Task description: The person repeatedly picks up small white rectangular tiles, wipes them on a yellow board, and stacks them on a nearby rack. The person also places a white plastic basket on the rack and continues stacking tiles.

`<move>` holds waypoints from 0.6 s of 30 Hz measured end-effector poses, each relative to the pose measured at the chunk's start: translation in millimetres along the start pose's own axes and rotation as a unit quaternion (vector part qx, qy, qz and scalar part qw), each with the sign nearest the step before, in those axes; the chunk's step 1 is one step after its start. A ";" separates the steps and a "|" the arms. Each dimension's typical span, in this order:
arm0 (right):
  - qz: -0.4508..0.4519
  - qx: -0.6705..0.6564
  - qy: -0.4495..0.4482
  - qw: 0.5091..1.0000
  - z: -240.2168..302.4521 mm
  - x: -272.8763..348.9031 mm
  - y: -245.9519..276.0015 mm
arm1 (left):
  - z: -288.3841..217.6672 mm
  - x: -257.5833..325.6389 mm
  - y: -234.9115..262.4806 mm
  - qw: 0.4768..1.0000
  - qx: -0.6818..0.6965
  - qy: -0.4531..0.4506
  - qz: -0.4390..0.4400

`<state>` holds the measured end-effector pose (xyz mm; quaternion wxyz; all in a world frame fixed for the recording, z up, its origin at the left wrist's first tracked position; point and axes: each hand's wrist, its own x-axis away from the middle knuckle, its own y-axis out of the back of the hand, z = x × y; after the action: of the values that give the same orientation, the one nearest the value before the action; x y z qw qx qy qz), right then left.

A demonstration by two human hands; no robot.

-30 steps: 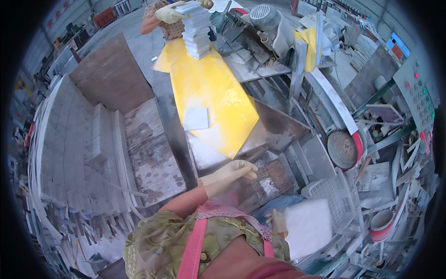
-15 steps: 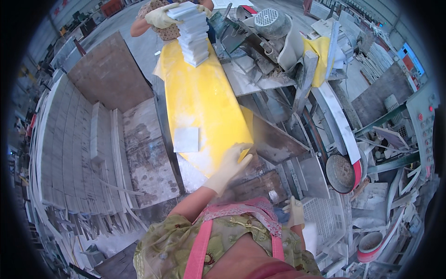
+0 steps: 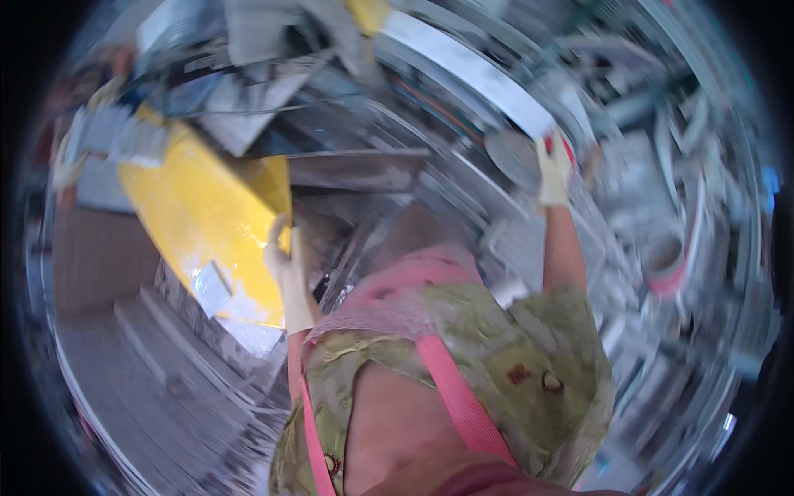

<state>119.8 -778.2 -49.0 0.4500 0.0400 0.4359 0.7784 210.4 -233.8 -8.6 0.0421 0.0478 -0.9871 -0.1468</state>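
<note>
My left hand (image 3: 287, 260), in a pale glove, is at the near right edge of a yellow sheet (image 3: 198, 198); its fingers are curved and apart, with nothing visible in them. A square white tile (image 3: 212, 289) lies on the sheet's near part. My right hand (image 3: 553, 172), also gloved, reaches out to the end of a long white strip (image 3: 471, 66), beside a round red-edged roller (image 3: 513, 157). Its fingers look stretched apart, though motion smears them. Whether they touch the strip or the red edge is unclear.
At the far left, another person's gloved hand (image 3: 66, 165) is at a stack of white tiles (image 3: 124, 136). Stacked grey slabs (image 3: 149, 397) fill the lower left. A second red-rimmed roller (image 3: 663, 264) and scattered offcuts stand at the right. Much is blurred.
My view has swung to the right, so the yellow sheet now sits further left. My right hand has risen from beside my body to the strip's end. My left hand stays near the sheet's edge.
</note>
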 end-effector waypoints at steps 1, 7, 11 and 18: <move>0.036 -0.070 -0.016 0.997 2.2 -0.1 -2.9 | -8.3 2.9 -15.1 0.996 0.056 0.069 0.013; 0.096 0.186 0.120 0.970 -14.6 -38.9 -31.8 | -46.3 -16.0 -79.9 0.972 -0.122 -0.200 -0.017; 0.090 0.298 0.131 0.941 -54.0 -51.5 -45.3 | -41.4 -20.4 -91.4 0.981 -0.146 -0.119 0.046; 0.086 0.221 0.102 0.966 -41.6 -40.5 -25.6 | -36.0 -21.9 -79.0 0.984 -0.113 -0.130 0.037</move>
<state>141.9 -829.2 -79.5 0.3150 0.0962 0.6353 0.6985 242.0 -316.9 0.9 -0.0764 -0.0131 -0.9624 -0.2603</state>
